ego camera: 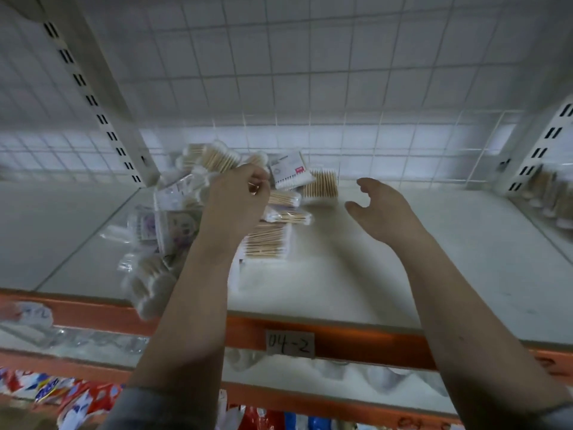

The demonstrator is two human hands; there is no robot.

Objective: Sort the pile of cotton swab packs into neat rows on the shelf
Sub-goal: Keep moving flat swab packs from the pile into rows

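White shelf board (403, 259) with an orange front edge (356, 339) fills my view, backed by a wire grid panel (279, 72) and slotted uprights on both sides. On the orange edge I read a paper label (290, 343) marked "04-2". My pile of cotton swab packs (186, 212) sits jumbled on the left part of the shelf, some packs tilted, some flat, one hanging over the front edge. One pack of wooden-stick swabs (321, 184) stands just right of the pile, near the back.

My left hand (237, 203) is over the pile with its fingers curled in; it seems to pinch something at the fingertips, but the blur keeps me from telling what. My right hand (384, 209) hovers above bare shelf to the right of the pile, fingers loosely spread, holding nothing.

More swab packs (548, 193) stand on the neighbouring shelf at far right. Below, red and blue packets (77, 398) lie on a lower shelf.
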